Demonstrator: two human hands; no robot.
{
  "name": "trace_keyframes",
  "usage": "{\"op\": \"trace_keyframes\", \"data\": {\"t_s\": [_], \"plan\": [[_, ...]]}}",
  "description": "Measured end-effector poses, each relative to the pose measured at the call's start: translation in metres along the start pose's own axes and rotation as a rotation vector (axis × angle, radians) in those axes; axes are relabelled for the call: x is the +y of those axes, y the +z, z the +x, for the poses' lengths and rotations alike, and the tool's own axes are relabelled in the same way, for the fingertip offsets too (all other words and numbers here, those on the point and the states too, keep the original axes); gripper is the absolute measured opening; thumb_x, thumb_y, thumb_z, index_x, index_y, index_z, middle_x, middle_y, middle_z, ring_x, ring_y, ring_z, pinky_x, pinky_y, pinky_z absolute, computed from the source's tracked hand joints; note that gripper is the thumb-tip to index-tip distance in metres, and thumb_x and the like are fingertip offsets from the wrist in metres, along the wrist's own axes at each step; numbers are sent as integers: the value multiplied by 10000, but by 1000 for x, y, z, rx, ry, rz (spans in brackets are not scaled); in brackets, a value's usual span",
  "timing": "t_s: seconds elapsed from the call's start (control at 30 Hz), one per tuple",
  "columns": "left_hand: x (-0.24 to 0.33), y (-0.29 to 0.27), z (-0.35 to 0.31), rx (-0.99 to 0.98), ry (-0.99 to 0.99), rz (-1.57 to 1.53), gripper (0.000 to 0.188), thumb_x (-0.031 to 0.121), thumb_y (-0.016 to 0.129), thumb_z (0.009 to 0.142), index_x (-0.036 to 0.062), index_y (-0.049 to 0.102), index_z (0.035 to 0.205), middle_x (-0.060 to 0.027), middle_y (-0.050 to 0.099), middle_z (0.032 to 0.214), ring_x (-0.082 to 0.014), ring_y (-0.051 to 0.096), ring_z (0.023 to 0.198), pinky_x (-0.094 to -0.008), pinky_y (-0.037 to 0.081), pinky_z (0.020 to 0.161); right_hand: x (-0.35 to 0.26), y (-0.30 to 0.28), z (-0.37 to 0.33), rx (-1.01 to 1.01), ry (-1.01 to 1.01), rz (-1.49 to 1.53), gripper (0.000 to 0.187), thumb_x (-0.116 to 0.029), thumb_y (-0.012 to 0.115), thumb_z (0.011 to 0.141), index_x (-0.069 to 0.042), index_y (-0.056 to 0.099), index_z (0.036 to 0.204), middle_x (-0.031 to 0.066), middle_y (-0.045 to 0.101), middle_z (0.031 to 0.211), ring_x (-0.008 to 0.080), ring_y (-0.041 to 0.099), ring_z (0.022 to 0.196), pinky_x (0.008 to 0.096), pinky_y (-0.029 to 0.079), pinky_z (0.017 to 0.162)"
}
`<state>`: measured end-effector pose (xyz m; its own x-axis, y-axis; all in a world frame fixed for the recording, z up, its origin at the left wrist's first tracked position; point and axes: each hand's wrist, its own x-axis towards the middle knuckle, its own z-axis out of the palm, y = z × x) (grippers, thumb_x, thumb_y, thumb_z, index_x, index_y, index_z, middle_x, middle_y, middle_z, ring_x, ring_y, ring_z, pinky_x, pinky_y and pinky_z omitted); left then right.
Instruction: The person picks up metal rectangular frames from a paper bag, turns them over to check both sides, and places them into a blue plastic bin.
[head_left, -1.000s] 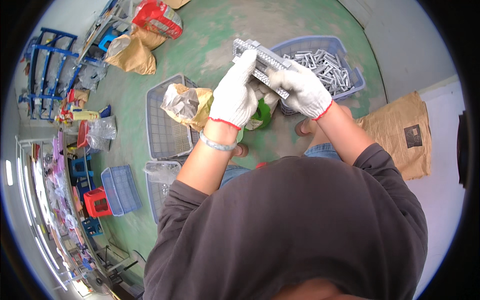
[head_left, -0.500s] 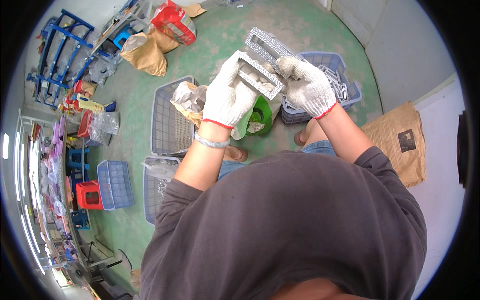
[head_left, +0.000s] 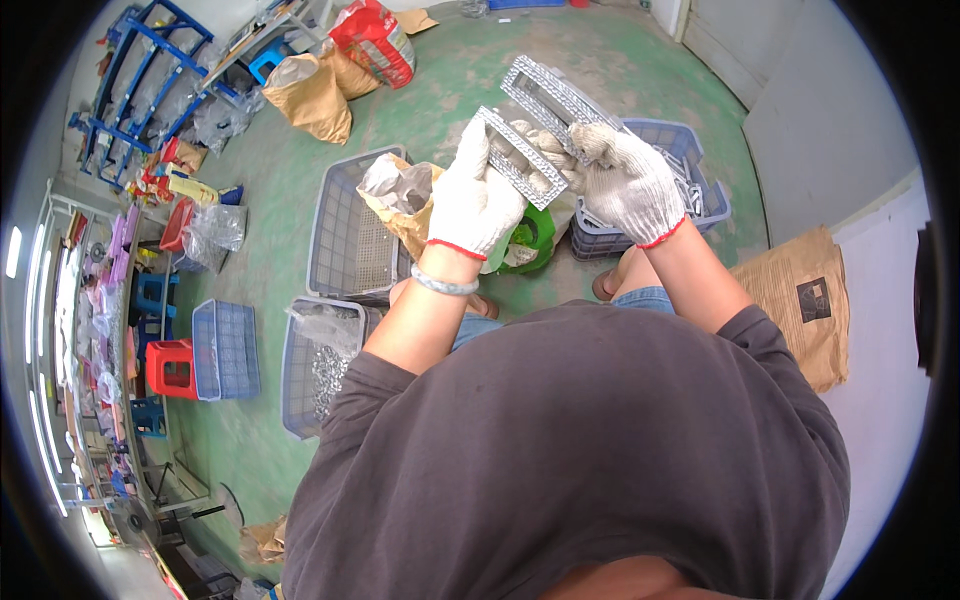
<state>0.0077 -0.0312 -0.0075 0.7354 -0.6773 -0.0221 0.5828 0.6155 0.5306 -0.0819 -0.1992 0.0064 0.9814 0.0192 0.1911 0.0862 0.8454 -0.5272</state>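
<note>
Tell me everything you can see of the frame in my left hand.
The frame is a narrow, silvery-grey rectangle around a long opening. Its face carries a fine, bumpy-looking pattern; it could be metal or coated plastic. The gloved left hand holds it in the air, its long sides slanting down to the right in the picture. Whether its lower end touches the right hand is unclear.
</note>
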Motion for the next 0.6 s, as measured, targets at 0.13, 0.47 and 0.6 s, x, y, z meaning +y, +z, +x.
{"op": "trace_keyframes", "data": {"t_s": [0.13, 0.47, 0.6], "plan": [[-3, -9, 2, 36, 19, -38, 392, 364, 503, 1015, 47, 530, 1245, -172, 563, 1264, -357, 535, 1173, -525, 429, 1032, 3, -2, 0, -9, -9, -27, 183, -56, 602, 884, 65, 623, 1021, 184, 667, 1044, 298, 644, 999, 422, 524, 913], [0, -12, -5, 138, 59, 41, 616, 570, 454, 979, 17, 537, 1238, -120, 614, 1072, -246, 586, 1010, -376, 504, 895, 3, 20, -9, -12, 59, -126, 329, -5, 606, 846, 64, 579, 1166, 132, 656, 1026, 236, 646, 961, 379, 536, 898], [9, -3, -15, 112, -106, -271, 719, 708, 557, 853, 59, 527, 1163, -40, 503, 837, -180, 526, 761, -322, 510, 688, -1, 33, -14, -6, 38, -380, 381, 2, 673, 805, 54, 583, 1172, 111, 657, 1059, 185, 642, 933, 310, 530, 848]]}}
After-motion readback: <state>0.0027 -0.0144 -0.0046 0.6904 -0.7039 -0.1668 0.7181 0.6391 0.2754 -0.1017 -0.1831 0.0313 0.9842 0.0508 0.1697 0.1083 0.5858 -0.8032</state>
